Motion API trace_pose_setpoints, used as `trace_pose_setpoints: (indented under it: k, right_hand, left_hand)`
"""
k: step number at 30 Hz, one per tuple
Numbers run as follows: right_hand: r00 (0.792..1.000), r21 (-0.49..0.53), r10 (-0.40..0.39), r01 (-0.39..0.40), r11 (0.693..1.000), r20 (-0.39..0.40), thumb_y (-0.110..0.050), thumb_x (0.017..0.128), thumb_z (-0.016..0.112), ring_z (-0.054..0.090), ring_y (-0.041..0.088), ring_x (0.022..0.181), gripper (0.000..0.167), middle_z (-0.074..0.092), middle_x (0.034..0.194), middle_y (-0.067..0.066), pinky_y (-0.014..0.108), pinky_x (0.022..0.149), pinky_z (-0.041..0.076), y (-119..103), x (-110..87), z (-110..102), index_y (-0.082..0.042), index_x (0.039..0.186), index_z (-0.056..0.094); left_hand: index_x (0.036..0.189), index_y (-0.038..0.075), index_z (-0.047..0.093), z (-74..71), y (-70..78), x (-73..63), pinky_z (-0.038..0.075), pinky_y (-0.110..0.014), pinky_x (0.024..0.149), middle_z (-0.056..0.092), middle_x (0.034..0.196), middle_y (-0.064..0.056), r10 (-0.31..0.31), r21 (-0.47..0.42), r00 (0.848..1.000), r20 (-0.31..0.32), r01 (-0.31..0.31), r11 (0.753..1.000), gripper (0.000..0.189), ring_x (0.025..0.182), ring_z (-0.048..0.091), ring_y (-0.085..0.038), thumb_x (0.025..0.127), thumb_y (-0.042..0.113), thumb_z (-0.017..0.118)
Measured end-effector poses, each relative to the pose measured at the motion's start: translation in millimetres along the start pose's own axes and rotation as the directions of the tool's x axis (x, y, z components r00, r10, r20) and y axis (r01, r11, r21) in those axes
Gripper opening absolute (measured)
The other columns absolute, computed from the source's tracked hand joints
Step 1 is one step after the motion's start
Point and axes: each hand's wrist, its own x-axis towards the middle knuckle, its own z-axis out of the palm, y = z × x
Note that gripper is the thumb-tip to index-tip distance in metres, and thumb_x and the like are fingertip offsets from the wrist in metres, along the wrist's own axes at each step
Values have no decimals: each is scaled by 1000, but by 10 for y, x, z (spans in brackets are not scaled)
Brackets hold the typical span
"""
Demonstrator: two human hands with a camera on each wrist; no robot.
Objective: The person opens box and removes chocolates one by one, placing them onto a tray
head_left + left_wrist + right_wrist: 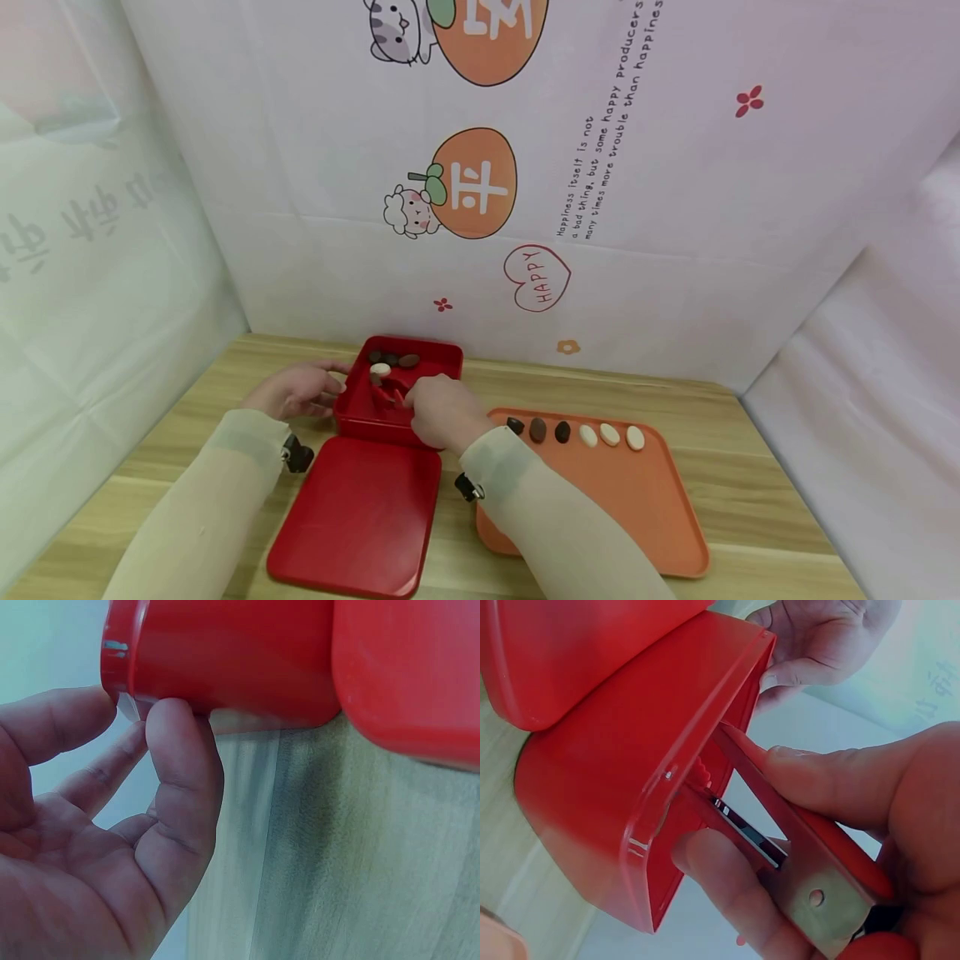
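Note:
My right hand (447, 410) grips small red-armed tongs (810, 877) with a riveted metal body, thumb on one arm and fingers on the other. The tongs reach down into a red rectangular box (362, 430); I cannot tell whether their tips hold anything. Inside the box lie several smooth oval pieces, among them a white one (380, 369) and a reddish-brown one (408, 361). At the box's left side, my left hand (302, 390) touches the rim, its fingers loosely bent and thumb tip against the outer wall in the left wrist view.
The red lid (356, 517) lies flat in front of the box. To the right is an orange tray (600, 508), with a row of dark and white oval pieces (588, 435) near its far edge. A printed cloth (637, 308) hangs behind the wooden table (757, 500).

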Motion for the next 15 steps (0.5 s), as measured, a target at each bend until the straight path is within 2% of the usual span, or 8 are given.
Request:
trace_pose_setpoints:
  k: [7,11,15]
  right_hand:
    - [1000,23,16,-16,1000,-10,-9,92,62,58,10,84,34,70,115,-6,25,68,51,15,2,25,-19,122,74]
    - [1000,68,9,-7,998,-27,-4,92,58,55,12,86,38,69,117,-5,23,62,48,55,-35,11,-19,122,74]
    - [998,171,-26,35,985,-50,0,92,55,50,14,67,39,69,111,-2,23,49,42,157,-110,-30,-16,122,74]
  left_hand:
    - [150,3,36,-3,-6,5,54,-37,75,63,112,-21,3,7,1000,-4,-3,1000,57,88,63,-27,96,1,52]
    - [149,2,37,6,1,0,55,-37,74,63,112,-21,5,18,1000,-3,-5,1000,56,86,63,-27,96,1,52]
    - [150,2,36,10,6,-7,55,-38,75,62,113,-23,0,16,1000,3,0,1000,56,86,62,-28,96,1,52]
